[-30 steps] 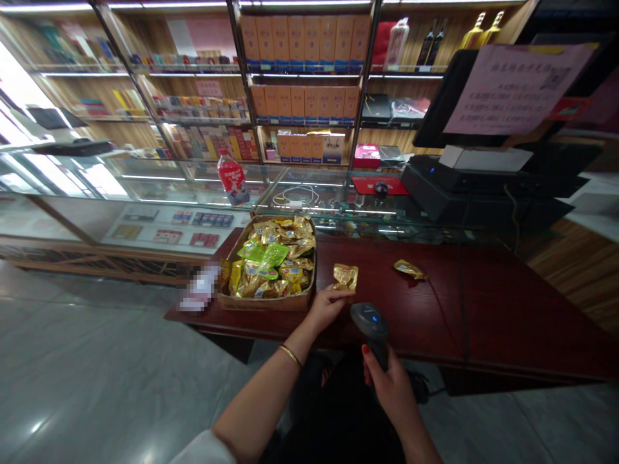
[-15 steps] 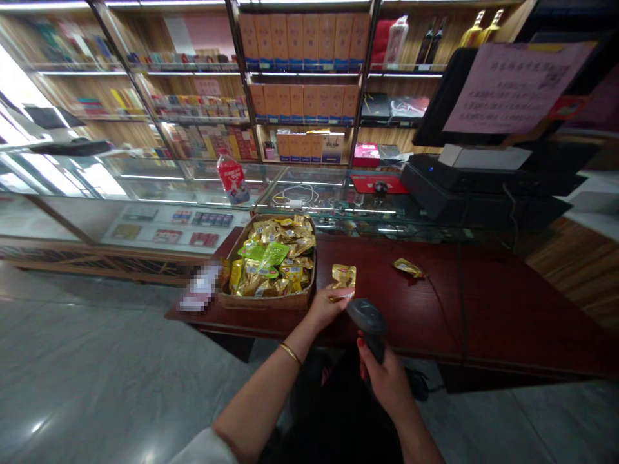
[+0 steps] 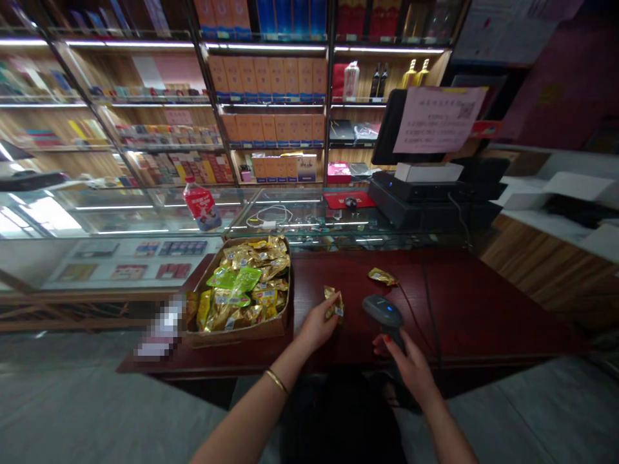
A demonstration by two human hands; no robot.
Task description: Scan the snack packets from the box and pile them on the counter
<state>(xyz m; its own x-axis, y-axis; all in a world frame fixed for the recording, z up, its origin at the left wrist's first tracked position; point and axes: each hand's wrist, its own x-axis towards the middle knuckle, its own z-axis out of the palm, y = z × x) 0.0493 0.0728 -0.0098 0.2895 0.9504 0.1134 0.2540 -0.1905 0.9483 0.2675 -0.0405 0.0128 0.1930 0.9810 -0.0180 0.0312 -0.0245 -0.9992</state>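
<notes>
Head view: the camera is looking down on a dark red table [image 3: 488,303], with two bare hands working above its near side.
Left hand [image 3: 316,325]: it is pinching a gold packet [image 3: 334,308] between thumb and fingertips; the fingers are nearly together, and the packet's far end is sticking out past them.
Gold packet: it is sitting in that pinch, to the right of the box; whether it is also touching the tabletop, I cannot tell.
Packet's feel: the small size and crinkled wrapper are suggesting something light and giving, easily creased, with a shiny skin that is probably a bit slippery.
Packet's hold: a light pinch at one edge is likely serving best, leaving the pale printed patch on the wrapper uncovered.
Right hand [image 3: 410,361]: it is curling round the handle of a dark scanner [image 3: 382,312], closed enough to be supporting it.
Scanner: its head is facing left toward the packet, apart from it, and a blue light is glowing on top; the body is looking stiff and probably heavier than the packet, so the handle is seeming the right place to grip.
Box [image 3: 236,336]: its cardboard walls are holding a heap of gold packets, with green packets [image 3: 247,281] lying on top.
Loose packet [image 3: 381,277]: it is lying on the table beyond the scanner, apart from both hands.
</notes>
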